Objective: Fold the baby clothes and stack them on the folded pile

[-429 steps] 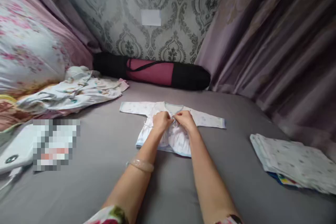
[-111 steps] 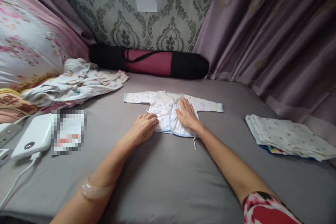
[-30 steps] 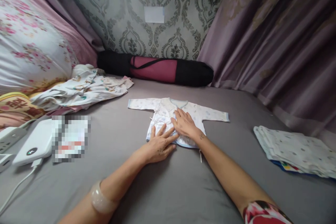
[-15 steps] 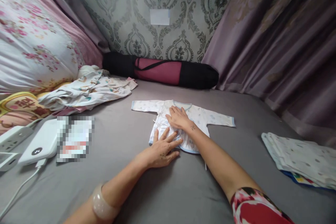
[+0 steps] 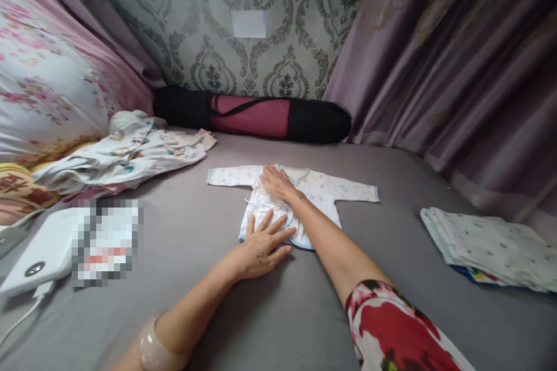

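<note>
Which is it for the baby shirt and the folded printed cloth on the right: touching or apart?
Apart. The head view shows gray bedsheet between the baby shirt and the folded printed cloth.

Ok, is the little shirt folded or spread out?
Spread out: the shirt lies flat, both sleeves stretched out to the sides.

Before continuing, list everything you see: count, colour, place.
shirt: 1, white, centre
sheet: 1, grey, underneath
bag: 1, black and maroon, back
crumpled cloth: 1, patterned white, left
cloth stack: 1, whitish, right
floral bedding: 1, whitish, left
power bank, cable, blurred packet: 1 each, whitish, left
panel: 1, white, on wall
curtains: at least 2, purple, both sides
bracelet: 1, pale, left forearm
sleeve: 1, red floral, right arm
left hand, right hand: 2, on shirt
</note>
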The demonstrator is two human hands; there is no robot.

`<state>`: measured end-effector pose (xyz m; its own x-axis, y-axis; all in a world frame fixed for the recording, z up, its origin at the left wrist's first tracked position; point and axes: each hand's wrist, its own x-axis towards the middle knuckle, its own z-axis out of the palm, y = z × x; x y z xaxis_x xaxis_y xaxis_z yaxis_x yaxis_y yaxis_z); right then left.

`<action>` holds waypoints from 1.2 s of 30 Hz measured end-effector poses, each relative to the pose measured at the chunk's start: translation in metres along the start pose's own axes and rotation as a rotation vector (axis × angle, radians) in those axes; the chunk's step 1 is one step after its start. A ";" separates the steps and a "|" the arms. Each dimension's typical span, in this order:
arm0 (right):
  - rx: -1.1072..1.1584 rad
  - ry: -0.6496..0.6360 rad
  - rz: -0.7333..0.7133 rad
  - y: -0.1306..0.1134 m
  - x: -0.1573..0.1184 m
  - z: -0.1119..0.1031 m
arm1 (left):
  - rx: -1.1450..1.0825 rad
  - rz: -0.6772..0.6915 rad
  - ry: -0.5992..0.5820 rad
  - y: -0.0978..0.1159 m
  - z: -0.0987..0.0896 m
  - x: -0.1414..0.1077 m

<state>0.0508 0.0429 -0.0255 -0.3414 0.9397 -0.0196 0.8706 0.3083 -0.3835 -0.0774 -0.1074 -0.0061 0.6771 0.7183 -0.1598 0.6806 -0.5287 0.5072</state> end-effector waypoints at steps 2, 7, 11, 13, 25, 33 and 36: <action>0.049 0.067 0.020 0.004 -0.008 -0.011 | 0.001 -0.002 0.019 -0.001 0.002 0.000; -0.079 0.211 0.238 0.025 -0.044 -0.022 | 0.002 -0.017 0.015 -0.002 0.001 0.000; -0.122 0.139 0.367 0.037 -0.057 -0.009 | 0.014 0.020 0.040 -0.003 0.002 0.000; -0.116 0.125 0.379 0.039 -0.057 -0.005 | 0.017 0.024 0.046 -0.004 0.003 0.000; -0.036 0.056 0.199 0.061 -0.123 -0.041 | 0.053 0.003 0.185 -0.007 0.004 0.000; -0.118 0.062 0.103 0.059 -0.158 -0.015 | 0.050 0.042 0.344 -0.009 0.002 0.002; 0.069 0.189 0.105 0.073 -0.156 -0.027 | 0.042 0.007 0.430 -0.014 -0.004 -0.002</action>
<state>0.1770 -0.0774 -0.0258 -0.1716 0.9792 0.1082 0.8693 0.2022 -0.4511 -0.0893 -0.0999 -0.0093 0.5096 0.8330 0.2156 0.6931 -0.5459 0.4709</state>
